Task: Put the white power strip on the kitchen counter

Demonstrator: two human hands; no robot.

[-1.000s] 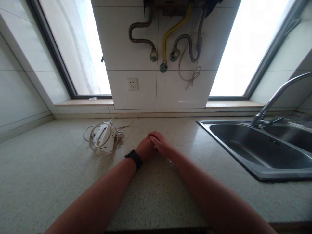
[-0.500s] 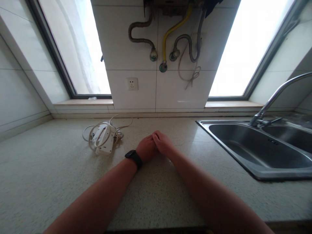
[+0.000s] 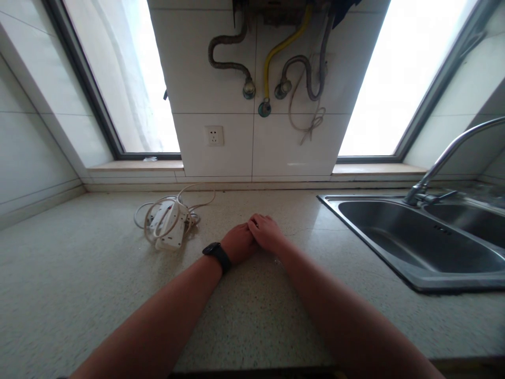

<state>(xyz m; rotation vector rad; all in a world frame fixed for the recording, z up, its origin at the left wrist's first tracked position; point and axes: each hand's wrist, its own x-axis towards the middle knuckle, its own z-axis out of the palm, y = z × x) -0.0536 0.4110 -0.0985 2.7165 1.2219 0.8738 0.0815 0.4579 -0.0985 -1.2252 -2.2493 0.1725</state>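
**Hands joined on speckled countertop, power strip to the left**

Far left: a tall window point(image 3: 118, 79) with a dark frame stood above a pale stone sill point(image 3: 134, 166). Below it the speckled countertop point(image 3: 71, 273) ran across the whole view.

On the counter, left of centre, lay a white power strip point(image 3: 168, 227) – flat, wrapped loosely in its own pale cable point(image 3: 147, 215), with one loop trailing toward the wall. It was near the left hand but apart from it; neither hand touched it.

Centre: the left hand point(image 3: 238, 245) rested on the counter, loosely curled, a black wristband point(image 3: 216, 255) on its wrist. The right hand point(image 3: 268, 232) lay just beside it, its fingers point(image 3: 255, 221) overlapping the left hand's knuckles, so the two touched. Whether anything was enclosed between the hands could not be told – nothing showed.

On the tiled wall behind, a white wall socket point(image 3: 215, 136) sat above the counter's back edge. Higher up hung a grey corrugated hose point(image 3: 224, 58), a yellow hose point(image 3: 276, 52) and a second grey hose point(image 3: 305, 73), with a thin pale cord point(image 3: 310, 123) knotted and dangling beside them.

Right: a stainless double sink point(image 3: 379, 247) was set into the counter, well apart from the hands, with a curved chrome tap point(image 3: 445, 155) rising at its back. A second bright window point(image 3: 398, 73) stood above it.
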